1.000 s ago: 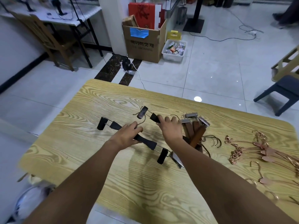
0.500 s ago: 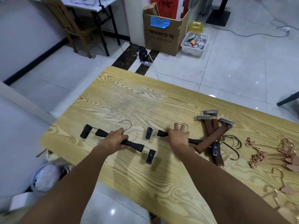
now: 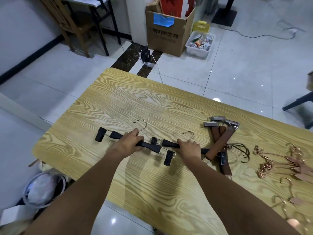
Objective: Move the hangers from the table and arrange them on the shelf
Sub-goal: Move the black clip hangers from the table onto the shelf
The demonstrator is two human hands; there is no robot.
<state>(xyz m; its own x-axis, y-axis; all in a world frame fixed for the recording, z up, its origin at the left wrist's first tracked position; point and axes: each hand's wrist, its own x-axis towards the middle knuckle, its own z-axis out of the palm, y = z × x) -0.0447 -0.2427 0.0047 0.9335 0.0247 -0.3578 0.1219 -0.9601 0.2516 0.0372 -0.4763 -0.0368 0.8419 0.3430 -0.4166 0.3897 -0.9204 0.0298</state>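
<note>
— Hangers are held one per hand: the left hand has its fingers clenched round the bar of one black clip hanger, the right hand round a second black clip hanger. Both are at the worktop.

— How is the lift best done?

— The overlapping clips should be parted first. The second hanger's far end, caught among the brown clip hangers, should be drawn out level.

— What is hidden?

— The shelf is not shown, and the rose-gold hangers are cut off at the right.
</note>
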